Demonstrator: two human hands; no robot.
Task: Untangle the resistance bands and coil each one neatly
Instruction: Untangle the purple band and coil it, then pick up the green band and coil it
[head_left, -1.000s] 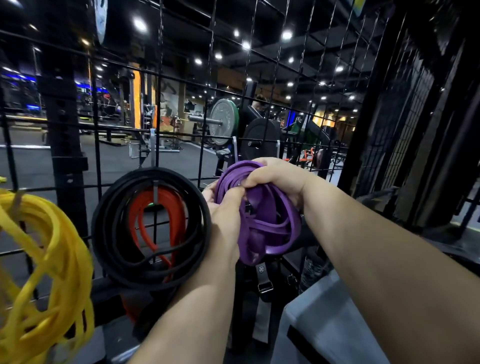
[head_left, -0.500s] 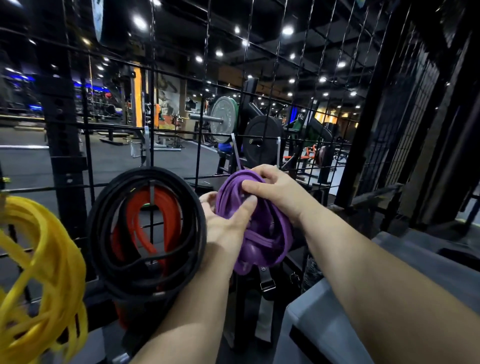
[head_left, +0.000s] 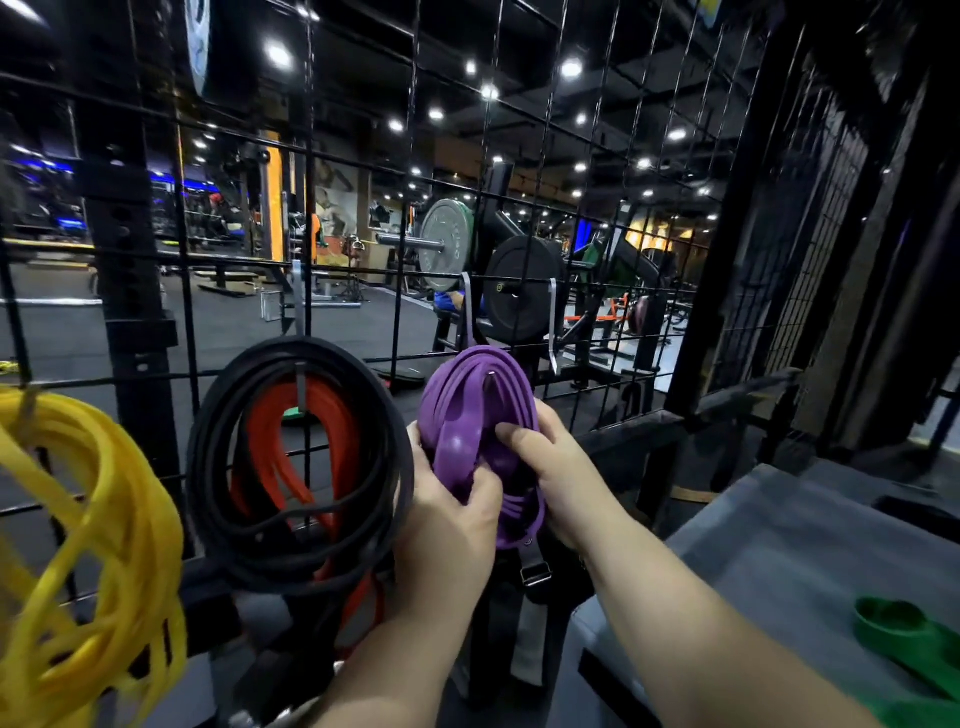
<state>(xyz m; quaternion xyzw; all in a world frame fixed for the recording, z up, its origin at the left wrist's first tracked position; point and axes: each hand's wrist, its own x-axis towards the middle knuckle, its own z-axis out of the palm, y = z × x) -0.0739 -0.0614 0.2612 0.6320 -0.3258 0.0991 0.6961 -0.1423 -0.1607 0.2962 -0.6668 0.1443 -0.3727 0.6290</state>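
Observation:
A coiled purple band (head_left: 467, 384) hangs over a metal hook on the black wire grid (head_left: 519, 171). My left hand (head_left: 447, 525) grips its lower left loops, thumb across the front. My right hand (head_left: 550, 467) holds the coil's right side, with the thumb pressed into the middle. To the left, a black coiled band (head_left: 228, 493) hangs on another hook around an orange-red band (head_left: 270, 452). A yellow coil (head_left: 93, 545) hangs at the far left. A green band (head_left: 904, 644) lies on the grey surface at the lower right.
A grey box top (head_left: 769, 561) stands at the lower right, below my right arm. Grey straps with a buckle (head_left: 535, 577) hang under the purple coil. Behind the grid are weight plates (head_left: 447, 244) and gym machines.
The purple coil has gone up onto the grid hook and now hangs there. Both hands slid from its top to its lower half. The view dropped, bringing the green band into sight.

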